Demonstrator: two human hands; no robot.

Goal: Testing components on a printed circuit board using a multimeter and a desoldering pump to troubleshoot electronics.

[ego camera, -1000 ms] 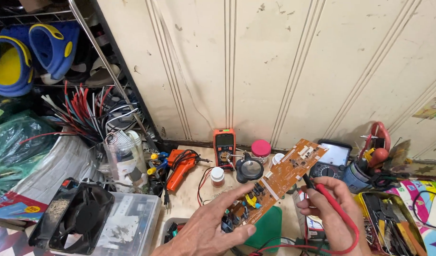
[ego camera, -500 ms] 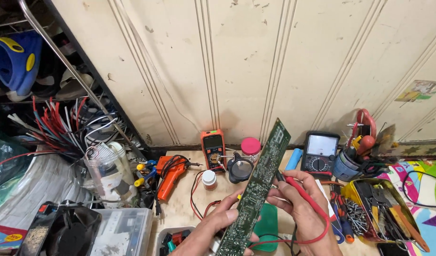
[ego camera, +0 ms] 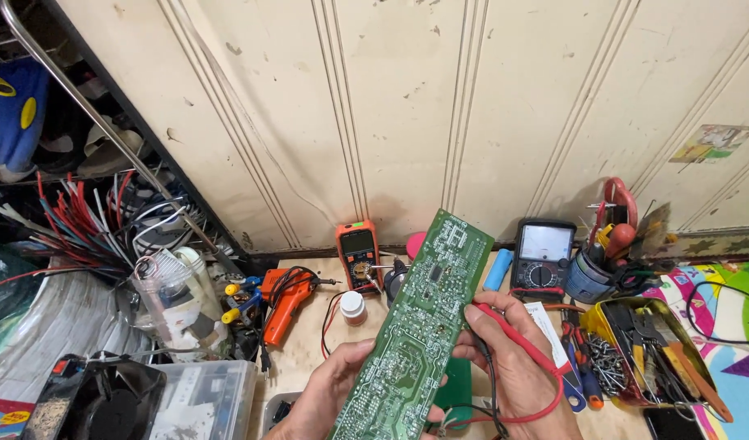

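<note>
A cream panelled wall (ego camera: 407, 106) rises behind a cluttered wooden desk (ego camera: 309, 358). Above the desk's middle a long green circuit board (ego camera: 419, 326) is held tilted, its solder side facing up and its far end toward the wall. The left hand (ego camera: 321, 399) cups the board's near left edge from below, fingers curled under it. The right hand (ego camera: 513, 367) grips the board's right edge, thumb pressed on its face, with red and black probe leads (ego camera: 525, 350) pinched in the fingers and looping round the hand. Behind the board stand an orange multimeter (ego camera: 358, 254) and, to its right, a black analogue meter (ego camera: 542, 254). Left of the board lies an orange soldering gun (ego camera: 283, 303); right of it sits a yellow tin of tools (ego camera: 655, 346).
</note>
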